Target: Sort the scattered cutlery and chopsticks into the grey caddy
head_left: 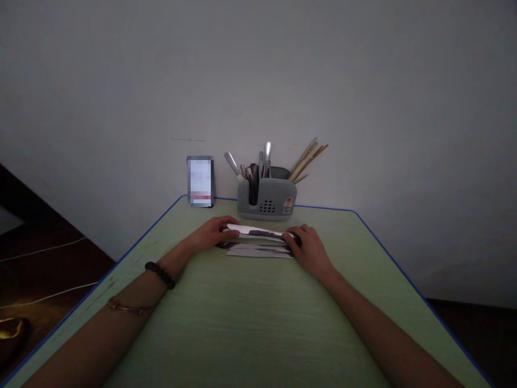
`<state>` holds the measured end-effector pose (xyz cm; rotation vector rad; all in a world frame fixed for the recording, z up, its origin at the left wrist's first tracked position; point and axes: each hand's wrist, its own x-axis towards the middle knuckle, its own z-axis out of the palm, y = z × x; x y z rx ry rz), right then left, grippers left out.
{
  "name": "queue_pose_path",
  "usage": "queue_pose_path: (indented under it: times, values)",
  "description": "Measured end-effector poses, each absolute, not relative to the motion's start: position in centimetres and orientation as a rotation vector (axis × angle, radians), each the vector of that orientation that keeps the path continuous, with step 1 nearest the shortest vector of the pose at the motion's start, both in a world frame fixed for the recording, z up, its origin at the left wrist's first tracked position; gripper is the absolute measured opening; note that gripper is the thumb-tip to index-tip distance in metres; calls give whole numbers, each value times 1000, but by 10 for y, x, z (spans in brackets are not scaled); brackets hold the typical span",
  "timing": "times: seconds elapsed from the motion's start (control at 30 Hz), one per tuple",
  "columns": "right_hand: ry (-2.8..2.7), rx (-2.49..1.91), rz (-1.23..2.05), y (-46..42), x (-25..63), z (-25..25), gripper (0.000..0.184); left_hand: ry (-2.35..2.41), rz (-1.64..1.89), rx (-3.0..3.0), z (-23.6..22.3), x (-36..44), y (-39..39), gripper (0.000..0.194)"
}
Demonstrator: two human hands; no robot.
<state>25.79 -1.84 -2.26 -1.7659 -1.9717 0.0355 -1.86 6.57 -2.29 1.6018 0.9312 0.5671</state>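
Note:
Several metal table knives point(258, 243) lie bunched side by side on the green table point(242, 323), just in front of a grey cutlery holder point(266, 200). My left hand point(212, 233) grips the left end of the bunch, fingers curled over it. At the right end my right hand point(309, 249) is closed over the handles. The top knife point(258, 233) sits slightly raised between both hands.
The holder stands at the table's far edge against the white wall, with spoons and other cutlery point(254, 170) and wooden chopsticks point(309, 159) standing in it. A phone point(200, 181) leans on the wall to its left. Cables point(40, 272) run over the dark floor at left.

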Motion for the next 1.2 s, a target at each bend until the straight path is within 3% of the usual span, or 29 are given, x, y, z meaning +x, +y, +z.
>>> queue_pose_path:
  times: [0.23,0.47,0.63,0.8,1.0,1.2]
  values:
    - [-1892,-1670,143,-19,258,-23,26,992,636,1947,-27,-16,66,35]
    - [-1168,-1239,691,-18,249,24,40,922,713,1981,-25,-12,64,33]
    - [-958,-908,1098,-23,229,35,35,972,675,2046,-28,-13,64,33]
    - [-1089,-842,923,-29,220,48,25,883,877,2214,-30,-11,66,31]
    - [-1131,-698,649,-13,212,112,23,986,780,2414,-31,-8,65,35]
    - [-1349,-934,287,22,210,150,26,927,733,2483,-32,-8,67,30]
